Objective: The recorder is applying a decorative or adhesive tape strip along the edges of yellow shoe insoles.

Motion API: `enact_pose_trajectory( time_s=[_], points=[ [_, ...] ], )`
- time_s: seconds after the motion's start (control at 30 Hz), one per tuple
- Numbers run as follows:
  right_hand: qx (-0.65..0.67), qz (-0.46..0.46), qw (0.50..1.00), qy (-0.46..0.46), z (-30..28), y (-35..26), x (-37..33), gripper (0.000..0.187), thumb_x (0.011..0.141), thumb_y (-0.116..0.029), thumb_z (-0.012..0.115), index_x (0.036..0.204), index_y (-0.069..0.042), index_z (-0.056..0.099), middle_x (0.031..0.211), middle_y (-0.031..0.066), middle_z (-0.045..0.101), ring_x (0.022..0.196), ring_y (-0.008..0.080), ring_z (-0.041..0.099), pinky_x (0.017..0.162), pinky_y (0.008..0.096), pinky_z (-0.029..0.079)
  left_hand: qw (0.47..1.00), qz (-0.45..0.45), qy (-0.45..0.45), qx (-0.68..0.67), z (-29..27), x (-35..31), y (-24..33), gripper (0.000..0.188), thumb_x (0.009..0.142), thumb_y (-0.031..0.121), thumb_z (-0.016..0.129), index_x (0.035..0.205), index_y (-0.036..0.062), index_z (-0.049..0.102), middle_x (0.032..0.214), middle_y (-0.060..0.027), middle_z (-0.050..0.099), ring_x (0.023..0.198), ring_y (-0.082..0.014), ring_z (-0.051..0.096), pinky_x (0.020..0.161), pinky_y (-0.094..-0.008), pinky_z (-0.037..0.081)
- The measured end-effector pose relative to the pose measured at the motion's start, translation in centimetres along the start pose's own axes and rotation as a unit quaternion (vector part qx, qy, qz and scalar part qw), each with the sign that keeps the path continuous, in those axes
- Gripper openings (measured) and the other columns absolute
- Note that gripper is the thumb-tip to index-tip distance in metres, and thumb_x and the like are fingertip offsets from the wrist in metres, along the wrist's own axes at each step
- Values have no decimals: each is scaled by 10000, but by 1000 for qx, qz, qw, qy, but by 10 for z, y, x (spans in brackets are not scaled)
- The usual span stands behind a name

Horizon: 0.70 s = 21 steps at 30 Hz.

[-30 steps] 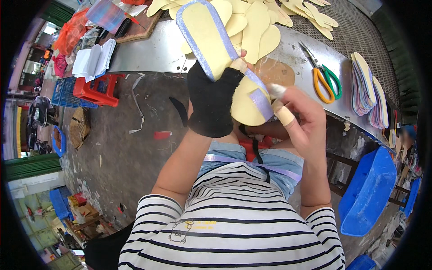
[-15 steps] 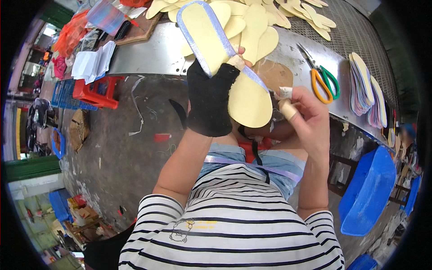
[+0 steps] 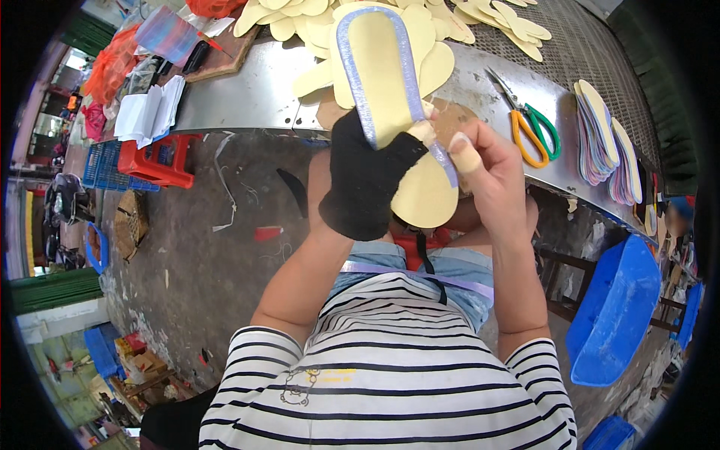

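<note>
My left hand (image 3: 369,177), in a black fingerless glove, is closed around the middle of a pale yellow insole (image 3: 379,75). The insole is held tilted above my lap, its wide end pointing away from me. A shiny lilac edging strip (image 3: 409,71) runs around that wide end and down the right side. The rounded near end (image 3: 424,196) sticks out below my glove. At the insole's right edge, my right hand (image 3: 491,166) pinches the strip between thumb and fingers. Pale tape wraps the right thumb; the fingertips are partly hidden.
Loose yellow insoles (image 3: 436,69) pile up on the metal bench (image 3: 244,94). Scissors (image 3: 532,135) with orange and green handles lie to the right, beside stacked edged insoles (image 3: 596,142). Folded papers (image 3: 150,112) and a red stool (image 3: 161,161) are left; a blue tub (image 3: 615,315) stands right.
My right hand has moved left and closed on the strip at the insole's edge. My left hand has shifted slightly right and nearer, turning the insole more upright in view.
</note>
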State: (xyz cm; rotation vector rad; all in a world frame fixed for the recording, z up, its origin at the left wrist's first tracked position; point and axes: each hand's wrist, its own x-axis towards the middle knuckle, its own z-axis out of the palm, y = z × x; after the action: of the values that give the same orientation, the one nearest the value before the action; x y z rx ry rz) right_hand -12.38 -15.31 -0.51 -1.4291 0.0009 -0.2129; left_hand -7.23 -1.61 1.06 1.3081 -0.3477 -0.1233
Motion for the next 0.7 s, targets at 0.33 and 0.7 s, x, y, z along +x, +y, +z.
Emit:
enact_pose_trajectory(
  time_s=[0.33,0.7],
  points=[
    [-85,-32,996,-11,1,7,1,254,769,-152,701,774,-27,479,609,-10,440,554,57,361,491,235,315,999,-32,22,-31,-6,9,-14,191,829,104,634,973,-21,631,859,-53,653,755,-97,593,667,-243,476],
    [-55,-57,997,-14,-10,-3,16,130,848,-80,617,784,-19,522,716,-41,505,655,15,453,569,170,374,983,-98,-136,73,-6,-14,-10,259,837,197,626,994,-9,619,797,-54,648,727,-96,582,640,-278,475]
  ],
)
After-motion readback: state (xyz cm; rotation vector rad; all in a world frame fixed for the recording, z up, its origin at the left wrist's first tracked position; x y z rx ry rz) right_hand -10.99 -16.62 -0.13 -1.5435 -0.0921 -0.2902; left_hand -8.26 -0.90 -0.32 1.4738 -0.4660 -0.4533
